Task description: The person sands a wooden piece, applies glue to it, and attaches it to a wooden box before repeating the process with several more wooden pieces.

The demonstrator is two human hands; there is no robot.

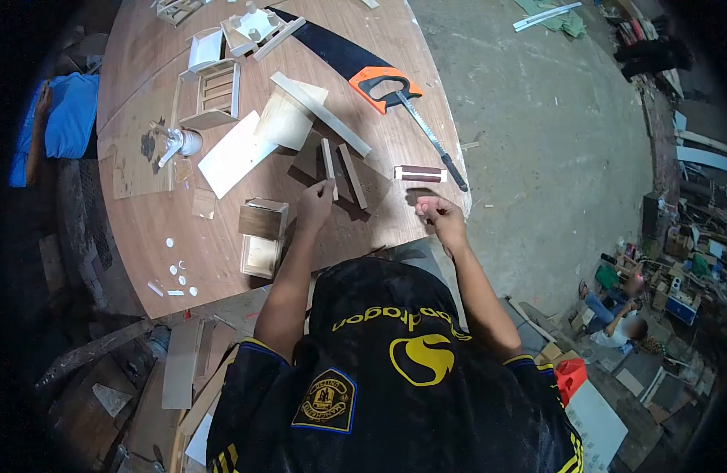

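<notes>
My left hand (316, 203) is closed on the lower end of a narrow light wooden strip (328, 162), over a dark flat piece on the table. Just right of that strip lies a second wooden strip (352, 175). Near the table's right edge my right hand (440, 213) has its fingers curled together; whatever they may hold is too small to make out. Above it rests a small dark red and white block (420, 173). Wooden blocks (262, 230) stand left of my left wrist. A longer pale strip (320, 113) crosses a thin wooden board (288, 118).
A handsaw (363, 69) and a thin metal blade tool (432, 138) lie across the table (143, 260). Small wooden frames (218, 88) and a glue container (188, 143) are farther left. One person (70, 114) is at the left; another (616, 327) sits at the lower right.
</notes>
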